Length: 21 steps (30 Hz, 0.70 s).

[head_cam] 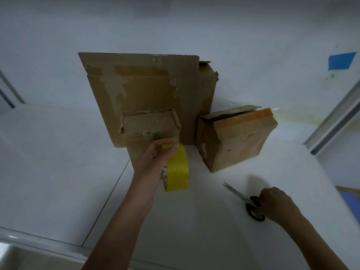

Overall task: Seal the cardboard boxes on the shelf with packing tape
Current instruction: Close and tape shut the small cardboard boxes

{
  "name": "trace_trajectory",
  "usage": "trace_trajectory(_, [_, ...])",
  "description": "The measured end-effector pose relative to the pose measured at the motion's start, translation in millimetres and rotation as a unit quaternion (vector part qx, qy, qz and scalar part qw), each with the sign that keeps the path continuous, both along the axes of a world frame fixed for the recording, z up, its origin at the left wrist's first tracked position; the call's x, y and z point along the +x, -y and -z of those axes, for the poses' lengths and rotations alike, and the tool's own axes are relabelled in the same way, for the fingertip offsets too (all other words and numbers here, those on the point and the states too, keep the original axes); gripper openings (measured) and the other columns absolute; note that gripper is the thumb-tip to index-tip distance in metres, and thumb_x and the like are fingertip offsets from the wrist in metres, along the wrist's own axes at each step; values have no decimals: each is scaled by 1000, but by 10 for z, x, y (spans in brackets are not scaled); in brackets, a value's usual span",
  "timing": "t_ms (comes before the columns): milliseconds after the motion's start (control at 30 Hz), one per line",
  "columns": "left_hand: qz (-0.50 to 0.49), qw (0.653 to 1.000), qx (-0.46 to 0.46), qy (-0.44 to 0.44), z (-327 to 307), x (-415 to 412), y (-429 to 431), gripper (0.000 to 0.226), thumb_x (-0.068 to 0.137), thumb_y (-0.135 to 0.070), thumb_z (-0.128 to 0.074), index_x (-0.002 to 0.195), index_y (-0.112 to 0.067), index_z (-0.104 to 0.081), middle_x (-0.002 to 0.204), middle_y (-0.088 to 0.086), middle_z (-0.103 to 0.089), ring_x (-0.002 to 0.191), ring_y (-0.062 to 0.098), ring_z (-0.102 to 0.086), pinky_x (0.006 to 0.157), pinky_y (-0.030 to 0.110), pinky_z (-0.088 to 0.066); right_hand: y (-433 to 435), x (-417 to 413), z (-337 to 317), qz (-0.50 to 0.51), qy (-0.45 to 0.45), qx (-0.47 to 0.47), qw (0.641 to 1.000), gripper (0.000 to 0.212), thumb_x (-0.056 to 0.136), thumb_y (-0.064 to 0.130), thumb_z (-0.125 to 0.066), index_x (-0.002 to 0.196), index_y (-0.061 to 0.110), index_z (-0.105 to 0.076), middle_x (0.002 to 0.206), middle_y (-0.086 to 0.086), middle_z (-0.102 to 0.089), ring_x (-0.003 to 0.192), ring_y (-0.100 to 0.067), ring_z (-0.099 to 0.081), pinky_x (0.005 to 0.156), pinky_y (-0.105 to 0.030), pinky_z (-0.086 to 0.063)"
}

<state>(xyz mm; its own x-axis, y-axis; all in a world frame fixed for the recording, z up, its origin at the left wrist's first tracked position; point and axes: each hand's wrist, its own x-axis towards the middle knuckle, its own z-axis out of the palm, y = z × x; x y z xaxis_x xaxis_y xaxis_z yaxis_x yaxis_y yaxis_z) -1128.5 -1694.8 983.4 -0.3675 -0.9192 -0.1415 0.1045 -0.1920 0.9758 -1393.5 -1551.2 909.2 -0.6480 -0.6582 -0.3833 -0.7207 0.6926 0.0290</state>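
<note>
I see left hand [154,155] clamped on yellow tape roll [177,170] mid-frame, touching the small box [150,124]. Right hand [277,203], lower right, grips scissors [240,196], well apart from tape.

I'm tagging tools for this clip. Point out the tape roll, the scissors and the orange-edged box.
tape roll [178,168]: head view, on its yellow outer band.
scissors [242,197]: head view, on the blades near the pivot.
orange-edged box [243,137]: head view, on its brown top face.
</note>
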Motion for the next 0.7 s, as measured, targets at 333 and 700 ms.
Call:
trace_trajectory(333, [2, 1000, 2, -3, -2, 21, -29, 48, 64, -44, -70, 109, -28, -72, 111, -1, -71, 98, 18, -71, 88, 44, -57, 14, 104, -281, 22, 186, -317, 930, 20, 75, 18, -79, 87, 21, -64, 80, 7, -70, 49, -11, -62, 51, -14, -44])
trace_trajectory(700, [9, 1000, 16, -13, -30, 52, -75, 47, 63, -43, -76, 106, -26, -73, 113, 3, -70, 98, 21, -71, 85, 43, -59, 574, 325, -704, -236, -65, -541, 804, 56, 66, 24, -86, 114, 18, -59, 109, 0, -62, 94, -16, -50, 65, -31, -44])
